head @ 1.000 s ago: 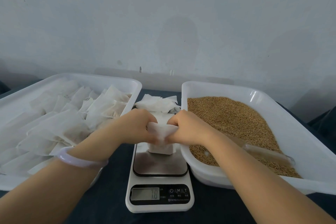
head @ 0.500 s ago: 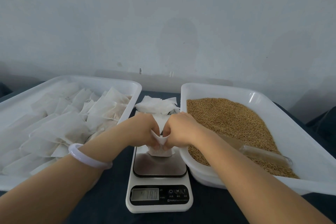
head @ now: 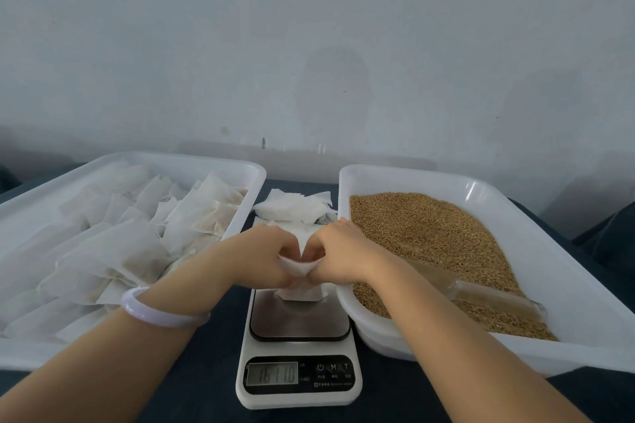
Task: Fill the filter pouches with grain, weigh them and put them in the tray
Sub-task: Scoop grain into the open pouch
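A white filter pouch (head: 299, 293) stands on the steel plate of a small kitchen scale (head: 298, 347) at the centre. My left hand (head: 266, 256) and my right hand (head: 338, 256) both pinch the pouch's top edge, knuckles almost touching. The pouch's contents are hidden by my fingers. The left white tray (head: 237, 170) holds several filled pouches (head: 137, 244). The right white tray (head: 580, 316) holds brown grain (head: 422, 233) with a clear scoop (head: 481, 292) lying in it. A pile of empty pouches (head: 292, 208) sits behind the scale.
The scale's display (head: 271, 374) shows blurred digits. Everything stands on a dark blue table (head: 192, 388) against a pale wall. A pale bangle (head: 161, 311) circles my left wrist. The two trays flank the scale closely.
Both hands have drawn closer together over the pouch, folding its top down. The scale's reading has changed. The trays and scoop have not moved.
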Tool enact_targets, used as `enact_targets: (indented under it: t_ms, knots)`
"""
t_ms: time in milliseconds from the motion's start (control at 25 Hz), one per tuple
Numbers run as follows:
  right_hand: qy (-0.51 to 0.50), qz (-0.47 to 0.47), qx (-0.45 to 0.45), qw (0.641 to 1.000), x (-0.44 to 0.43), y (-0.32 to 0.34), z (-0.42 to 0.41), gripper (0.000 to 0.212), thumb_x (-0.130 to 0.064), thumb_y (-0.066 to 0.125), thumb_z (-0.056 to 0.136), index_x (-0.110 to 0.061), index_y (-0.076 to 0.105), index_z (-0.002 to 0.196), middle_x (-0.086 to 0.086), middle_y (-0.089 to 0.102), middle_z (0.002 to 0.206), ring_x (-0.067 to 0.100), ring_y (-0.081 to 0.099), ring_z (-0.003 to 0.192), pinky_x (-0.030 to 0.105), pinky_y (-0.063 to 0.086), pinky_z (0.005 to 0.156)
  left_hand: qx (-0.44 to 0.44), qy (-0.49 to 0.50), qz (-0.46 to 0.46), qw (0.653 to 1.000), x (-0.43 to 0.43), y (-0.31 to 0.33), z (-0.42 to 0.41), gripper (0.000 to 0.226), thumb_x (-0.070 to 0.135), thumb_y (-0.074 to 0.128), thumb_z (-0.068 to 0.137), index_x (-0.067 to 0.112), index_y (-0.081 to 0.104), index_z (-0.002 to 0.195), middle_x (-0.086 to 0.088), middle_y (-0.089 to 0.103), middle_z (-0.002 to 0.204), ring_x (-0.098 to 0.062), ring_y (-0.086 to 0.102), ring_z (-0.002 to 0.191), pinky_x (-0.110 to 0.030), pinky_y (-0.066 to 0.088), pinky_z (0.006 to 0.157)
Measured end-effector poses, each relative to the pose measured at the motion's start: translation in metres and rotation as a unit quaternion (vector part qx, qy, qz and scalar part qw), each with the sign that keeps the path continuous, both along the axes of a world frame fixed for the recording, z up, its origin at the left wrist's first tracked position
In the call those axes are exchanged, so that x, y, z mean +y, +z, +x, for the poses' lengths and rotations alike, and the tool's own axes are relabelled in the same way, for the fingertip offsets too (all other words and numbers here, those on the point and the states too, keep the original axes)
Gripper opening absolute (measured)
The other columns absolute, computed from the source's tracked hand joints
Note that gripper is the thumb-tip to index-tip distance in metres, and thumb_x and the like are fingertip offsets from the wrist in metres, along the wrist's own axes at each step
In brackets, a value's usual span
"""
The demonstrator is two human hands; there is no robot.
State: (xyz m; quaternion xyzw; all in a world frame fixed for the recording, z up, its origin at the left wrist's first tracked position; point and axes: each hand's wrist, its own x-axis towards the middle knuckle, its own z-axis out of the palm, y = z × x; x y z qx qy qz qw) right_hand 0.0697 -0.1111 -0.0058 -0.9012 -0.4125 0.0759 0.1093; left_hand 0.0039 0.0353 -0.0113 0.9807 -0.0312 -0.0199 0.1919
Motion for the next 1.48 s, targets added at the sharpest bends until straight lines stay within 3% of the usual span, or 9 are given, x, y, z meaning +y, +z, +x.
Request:
enact_targets:
  t_ms: [160, 280, 440, 640, 800, 920, 1040, 1320, 1480]
  knots:
    - [-0.014, 0.114, 0.158, 0.981, -0.014, 0.006, 0.006, 0.075, -0.040, 0.082, 0.064, -0.029, 0.048, 0.131, -0.016, 0.057, 0.114, 0.004, 0.052, 0.111, 0.025, 0.041, 0.088, -0.063, 0.017, -0.191, 0.979, 0.010, 0.004, -0.003, 0.024, 0.015, 0.072, 0.076, 0.032, 0.059, 0.086, 0.013, 0.065, 0.092, 0.004, 0.061, 0.085, -0.007, 0.044, 0.070]
    - [-0.034, 0.173, 0.198, 0.964, -0.020, -0.001, 0.009, 0.081, -0.039, 0.082, 0.066, -0.028, 0.043, 0.136, -0.020, 0.060, 0.114, -0.001, 0.053, 0.111, 0.021, 0.038, 0.090, -0.094, 0.019, -0.250, 0.963, 0.013, 0.006, -0.005, 0.026, 0.005, 0.066, 0.081, 0.029, 0.061, 0.087, 0.006, 0.068, 0.090, 0.004, 0.063, 0.081, -0.010, 0.047, 0.069]
    - [-0.039, 0.192, 0.204, 0.959, -0.021, -0.005, 0.010, 0.077, -0.040, 0.082, 0.065, -0.031, 0.045, 0.132, -0.022, 0.062, 0.110, -0.004, 0.054, 0.109, 0.018, 0.036, 0.086, -0.104, 0.029, -0.259, 0.960, 0.015, 0.006, -0.006, 0.025, 0.005, 0.064, 0.083, 0.029, 0.062, 0.088, 0.006, 0.070, 0.090, -0.008, 0.066, 0.090, -0.019, 0.049, 0.073]
    - [-0.038, 0.203, 0.207, 0.956, -0.021, -0.006, 0.010, 0.068, -0.038, 0.083, 0.066, -0.034, 0.050, 0.126, -0.022, 0.063, 0.105, -0.006, 0.054, 0.107, 0.020, 0.037, 0.089, -0.086, 0.019, -0.298, 0.951, 0.015, 0.007, -0.008, 0.011, 0.016, 0.063, 0.084, 0.020, 0.063, 0.094, -0.009, 0.070, 0.096, -0.024, 0.065, 0.096, -0.038, 0.051, 0.084]
    - [-0.033, 0.202, 0.206, 0.957, -0.021, -0.007, 0.010, 0.066, -0.038, 0.082, 0.066, -0.034, 0.052, 0.125, -0.020, 0.063, 0.108, -0.004, 0.054, 0.108, 0.023, 0.037, 0.094, -0.080, 0.025, -0.303, 0.949, 0.013, 0.009, -0.010, 0.024, 0.029, 0.059, 0.074, 0.018, 0.063, 0.095, -0.011, 0.070, 0.095, -0.026, 0.065, 0.095, -0.034, 0.050, 0.081]
    - [-0.031, 0.201, 0.198, 0.959, -0.021, -0.006, 0.010, 0.064, -0.039, 0.082, 0.066, -0.034, 0.054, 0.124, -0.019, 0.062, 0.110, -0.004, 0.054, 0.110, 0.024, 0.037, 0.097, -0.081, 0.023, -0.298, 0.951, 0.013, 0.009, -0.009, 0.012, 0.017, 0.063, 0.084, 0.017, 0.063, 0.096, -0.012, 0.069, 0.096, -0.028, 0.064, 0.096, -0.031, 0.048, 0.080]
    - [-0.033, 0.203, 0.195, 0.959, -0.021, -0.007, 0.010, 0.060, -0.037, 0.082, 0.066, -0.035, 0.055, 0.119, -0.018, 0.063, 0.109, -0.003, 0.054, 0.109, 0.026, 0.037, 0.100, -0.078, 0.022, -0.284, 0.955, 0.015, 0.007, -0.008, 0.014, 0.006, 0.059, 0.090, 0.019, 0.062, 0.095, -0.015, 0.069, 0.097, -0.029, 0.063, 0.094, -0.032, 0.048, 0.080]
    - [-0.029, 0.205, 0.196, 0.958, -0.021, -0.008, 0.009, 0.057, -0.036, 0.082, 0.066, -0.037, 0.056, 0.116, -0.017, 0.063, 0.111, -0.002, 0.054, 0.110, 0.026, 0.037, 0.100, -0.069, 0.010, -0.292, 0.954, 0.016, 0.005, -0.007, 0.012, 0.012, 0.061, 0.087, 0.022, 0.062, 0.095, -0.012, 0.069, 0.096, -0.022, 0.062, 0.087, -0.030, 0.047, 0.078]
    - [-0.025, 0.209, 0.199, 0.957, -0.020, -0.008, 0.010, 0.054, -0.035, 0.082, 0.066, -0.039, 0.055, 0.113, -0.017, 0.063, 0.110, -0.002, 0.053, 0.110, 0.026, 0.037, 0.100, -0.070, 0.006, -0.276, 0.958, 0.015, 0.006, -0.007, 0.017, 0.003, 0.057, 0.090, 0.018, 0.062, 0.098, -0.012, 0.068, 0.095, -0.018, 0.059, 0.083, -0.026, 0.045, 0.076]
